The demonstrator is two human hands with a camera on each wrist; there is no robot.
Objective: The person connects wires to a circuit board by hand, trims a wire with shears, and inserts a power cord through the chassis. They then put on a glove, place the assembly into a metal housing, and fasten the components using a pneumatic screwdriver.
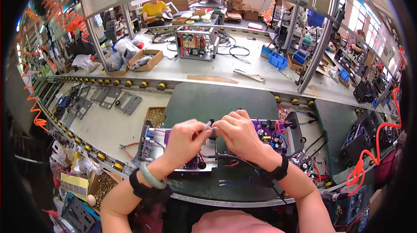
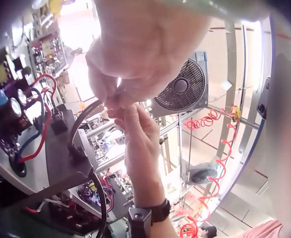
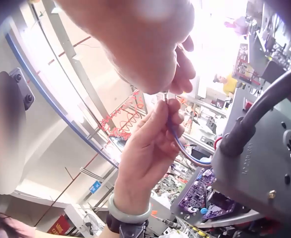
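Both hands meet at chest height above the bench, fingertips nearly together. My left hand [image 1: 184,142] pinches thin blue and white wires [image 3: 184,151] near their end, seen in the right wrist view. Right at that end, the fingertips of my right hand [image 1: 241,135] pinch a small tip, mostly hidden by the fingers. Below the hands lies an open chassis with a purple circuit board [image 1: 160,136]. A second purple board [image 1: 267,132] with red and blue wires sits to the right. A thick black cable [image 3: 269,101] enters a dark panel [image 3: 257,173] with round vent holes.
A green mat [image 1: 217,96] covers the bench under the work. Red-handled pliers [image 1: 129,147] lie at left, near a box of small brass-coloured parts [image 1: 156,115]. Grey panels [image 1: 128,102] lie farther left. An orange coiled hose [image 1: 357,172] hangs at right.
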